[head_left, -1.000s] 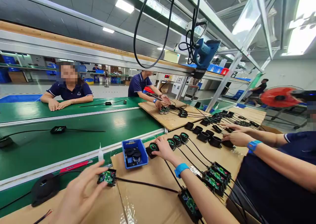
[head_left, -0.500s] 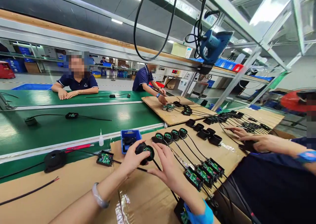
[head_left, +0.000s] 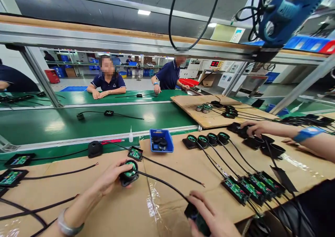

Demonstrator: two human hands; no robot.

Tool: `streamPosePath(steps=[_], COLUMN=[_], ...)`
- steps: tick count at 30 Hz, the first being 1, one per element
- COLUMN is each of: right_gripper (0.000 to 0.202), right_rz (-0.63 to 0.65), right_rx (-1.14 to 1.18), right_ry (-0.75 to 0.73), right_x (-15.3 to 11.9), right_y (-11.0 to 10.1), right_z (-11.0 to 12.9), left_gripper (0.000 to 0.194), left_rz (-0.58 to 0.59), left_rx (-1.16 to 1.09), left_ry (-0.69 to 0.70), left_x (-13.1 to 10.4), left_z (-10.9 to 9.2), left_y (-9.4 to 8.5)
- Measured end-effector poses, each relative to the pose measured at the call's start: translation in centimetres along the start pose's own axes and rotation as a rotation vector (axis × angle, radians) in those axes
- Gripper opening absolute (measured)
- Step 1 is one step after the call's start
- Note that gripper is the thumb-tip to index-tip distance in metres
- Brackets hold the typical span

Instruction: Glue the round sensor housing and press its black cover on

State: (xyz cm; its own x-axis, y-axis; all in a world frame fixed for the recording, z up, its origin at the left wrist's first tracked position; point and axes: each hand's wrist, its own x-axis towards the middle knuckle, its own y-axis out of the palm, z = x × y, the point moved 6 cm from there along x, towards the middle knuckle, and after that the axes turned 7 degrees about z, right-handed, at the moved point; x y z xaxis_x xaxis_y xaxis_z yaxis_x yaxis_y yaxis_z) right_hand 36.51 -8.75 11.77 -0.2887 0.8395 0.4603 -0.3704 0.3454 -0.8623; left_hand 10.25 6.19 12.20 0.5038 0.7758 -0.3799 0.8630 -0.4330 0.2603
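Observation:
My left hand grips a round black housing with a green circuit board in its open top, tilted above the cardboard. A black cable runs from it to a black box, which my right hand holds at the lower edge; the fingers hide much of this box. Just beyond my left hand lies a small open box with a circuit board, with cables on both sides. A black round part sits farther left, near a red strip.
A blue bin with black parts stands ahead. To the right lie several round housings cabled to circuit-board boxes. A co-worker's hand touches black rings. A white bottle stands by the green belt; a blue tool hangs above.
My hands have moved apart: the left carries the round housing left, while the right has shifted from beside it to the black box. The view has turned left. The co-worker's hand has reached the rings.

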Motion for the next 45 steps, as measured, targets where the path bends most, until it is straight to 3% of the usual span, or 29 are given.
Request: streamPosePath(steps=[3,6,8,12,15,19,22,24,27,31,33,38,45], right_gripper=[0.042,0.039,0.039,0.037,0.036,0.035,0.032,0.031,0.033,0.050,0.045,0.038,0.041], right_rz=[0.190,0.371,0.421,0.408,0.340,0.308,0.284,0.244,0.177,0.171,0.159,0.092,0.026], right_rx=[-0.033,0.109,0.186,0.349,0.431,0.503,0.591,0.669,0.826,1.064,1.270,1.598,1.640], right_ry=[0.036,0.125,0.121,0.096,0.207,0.384,0.462,0.480,0.452,0.413,0.482,0.815,0.944], right_x=[4.4,7.7,9.6,15.3,21.5,28.3,30.2,30.0,27.7,21.2,17.3,9.4,6.5], right_y=[-0.2,2.2,4.2,7.4,10.5,15.7,17.7,17.3,14.5,9.5,7.9,7.8,9.0], right_z=[-1.0,-1.5,-1.1,0.1,0.3,0.5,0.6,0.7,1.1,2.8,3.4,3.2,3.1], left_gripper=[0.059,0.062,0.066,0.068,0.075,0.075,0.075,0.080,0.085,0.073,0.061,0.059,0.058], left_rz=[0.069,0.004,-0.065,-0.133,-0.163,-0.007,0.108,0.098,0.017,-0.027,-0.023,-0.053,-0.016], left_rx=[0.034,0.009,-0.021,-0.058,-0.098,-0.218,-0.256,-0.226,-0.124,0.178,0.331,0.563,0.669], left_ry=[-0.077,-0.106,-0.117,-0.119,-0.122,-0.082,-0.053,-0.025,0.033,0.137,0.191,0.216,0.189], left_x=[-1.3,-2.0,-2.3,-2.2,-2.3,-2.8,-3.3,-3.4,-3.3,-3.5,-3.9,-4.5,-4.4], left_z=[1.4,2.7,3.5,4.4,4.8,4.6,4.8,5.3,5.8,4.5,3.4,2.5,3.4], left_y=[-2.1,-3.9,-4.7,-5.6,-6.1,-5.9,-5.8,-6.1,-6.7,-6.6,-6.1,-5.2,-4.6])
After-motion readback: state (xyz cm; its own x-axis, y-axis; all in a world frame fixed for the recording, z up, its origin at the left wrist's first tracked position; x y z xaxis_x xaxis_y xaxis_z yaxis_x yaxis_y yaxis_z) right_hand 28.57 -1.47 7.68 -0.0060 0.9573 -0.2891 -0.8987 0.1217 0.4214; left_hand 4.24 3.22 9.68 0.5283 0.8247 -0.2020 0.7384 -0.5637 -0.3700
